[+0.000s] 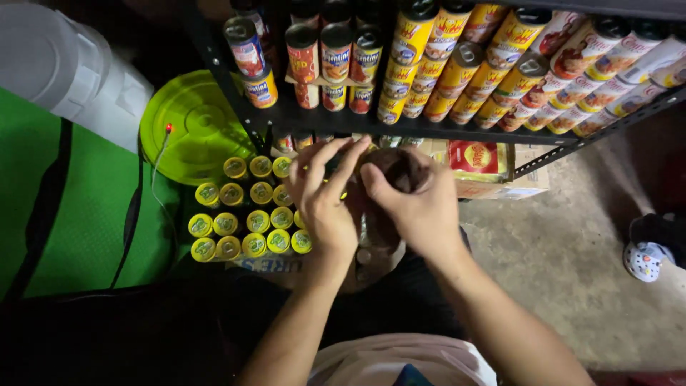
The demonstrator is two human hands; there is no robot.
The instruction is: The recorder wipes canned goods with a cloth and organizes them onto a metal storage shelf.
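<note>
Both forearms extended forward, hands together, left hand fingers spread, right hand curled

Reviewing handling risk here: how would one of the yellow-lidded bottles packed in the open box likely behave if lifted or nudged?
The yellow-lidded bottles stand upright in tight rows, so a nudge probably shifts little while neighbours brace them. Lifted out alone, one looks narrow and could tip or roll. The left hand and right hand grip a dark item, not these.

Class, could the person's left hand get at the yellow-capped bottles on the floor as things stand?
Probably yes: the left hand sits right beside the yellow-capped bottles, with nothing between them, though it is busy on a dark object shared with the right hand.
</note>
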